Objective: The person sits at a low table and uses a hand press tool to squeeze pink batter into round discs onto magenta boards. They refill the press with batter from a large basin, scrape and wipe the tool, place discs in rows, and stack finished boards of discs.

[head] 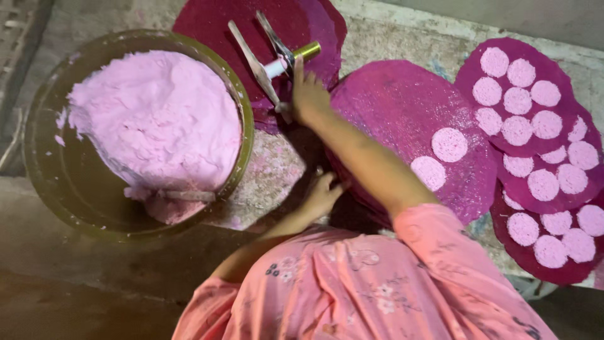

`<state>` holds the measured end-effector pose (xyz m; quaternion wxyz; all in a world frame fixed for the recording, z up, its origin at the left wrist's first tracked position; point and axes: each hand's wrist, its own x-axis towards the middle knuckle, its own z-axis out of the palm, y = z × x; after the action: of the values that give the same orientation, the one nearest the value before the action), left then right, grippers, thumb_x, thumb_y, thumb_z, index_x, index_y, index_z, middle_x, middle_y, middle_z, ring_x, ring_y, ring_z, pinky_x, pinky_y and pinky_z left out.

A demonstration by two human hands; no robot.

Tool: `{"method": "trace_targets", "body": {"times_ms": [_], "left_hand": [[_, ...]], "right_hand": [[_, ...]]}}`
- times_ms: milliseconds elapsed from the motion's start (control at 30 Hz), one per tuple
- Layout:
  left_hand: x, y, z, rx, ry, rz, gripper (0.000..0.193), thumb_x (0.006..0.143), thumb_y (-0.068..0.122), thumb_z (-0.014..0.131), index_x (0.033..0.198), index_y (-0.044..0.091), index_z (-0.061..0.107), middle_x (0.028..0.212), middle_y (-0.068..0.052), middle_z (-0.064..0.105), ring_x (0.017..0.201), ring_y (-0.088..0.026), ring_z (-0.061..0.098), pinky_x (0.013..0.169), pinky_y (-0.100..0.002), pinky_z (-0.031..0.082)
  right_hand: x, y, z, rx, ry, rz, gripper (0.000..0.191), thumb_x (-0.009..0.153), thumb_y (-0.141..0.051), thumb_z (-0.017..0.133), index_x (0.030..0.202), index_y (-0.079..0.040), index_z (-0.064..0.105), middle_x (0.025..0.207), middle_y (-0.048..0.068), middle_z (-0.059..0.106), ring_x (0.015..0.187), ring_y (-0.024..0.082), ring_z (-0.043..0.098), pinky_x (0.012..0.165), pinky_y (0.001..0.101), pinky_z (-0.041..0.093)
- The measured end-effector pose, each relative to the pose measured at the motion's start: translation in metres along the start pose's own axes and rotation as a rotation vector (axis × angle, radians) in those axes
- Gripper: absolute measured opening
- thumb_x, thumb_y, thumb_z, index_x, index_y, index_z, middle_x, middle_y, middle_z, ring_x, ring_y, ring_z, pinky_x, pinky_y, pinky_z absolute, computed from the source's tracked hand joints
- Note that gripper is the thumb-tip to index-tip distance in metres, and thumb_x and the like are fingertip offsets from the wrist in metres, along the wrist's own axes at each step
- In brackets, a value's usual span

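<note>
hands apart: right hand (308, 96) grips metal press (269, 58); left hand (322, 195) rests open.

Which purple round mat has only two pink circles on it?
The big middle mat, right beside the person's outstretched right arm. It carries just two pink circles, while the mats on the right are covered with many.

The right hand (308, 97) touched a metal press (270, 53) on a purple mat (402, 107). The left hand (322, 195) rested near a big bowl (44, 182) of pink dough (157, 119).
</note>
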<state>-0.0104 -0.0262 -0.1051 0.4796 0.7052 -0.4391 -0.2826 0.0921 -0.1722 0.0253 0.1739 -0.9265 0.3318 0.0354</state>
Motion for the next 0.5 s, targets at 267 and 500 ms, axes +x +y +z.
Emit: {"method": "trace_targets", "body": {"times_ms": [267,500], "left_hand": [[0.018,-0.009,-0.024,-0.186,0.051,-0.113,0.034,0.091,0.039,0.071,0.1,0.007,0.074,0.114,-0.021,0.074,0.112,-0.037,0.065,0.101,-0.045,0.048],[0.002,0.007,-0.022,0.248,0.107,0.151,0.032,0.081,0.038,0.083,0.091,0.008,0.078,0.131,-0.024,0.059,0.12,-0.043,0.049,0.102,-0.051,0.039]], "right_hand": [[0.023,-0.011,-0.008,0.087,-0.036,0.206,0.139,0.076,-0.061,0.088,0.154,-0.002,-0.011,0.143,0.035,0.039,0.127,0.046,0.05,0.102,0.0476,0.046],[-0.029,0.093,-0.056,1.331,-0.188,-0.178,0.082,0.09,-0.043,0.07,0.154,0.002,0.045,0.124,0.012,0.059,0.109,0.02,0.055,0.1,0.0385,0.049]]}}
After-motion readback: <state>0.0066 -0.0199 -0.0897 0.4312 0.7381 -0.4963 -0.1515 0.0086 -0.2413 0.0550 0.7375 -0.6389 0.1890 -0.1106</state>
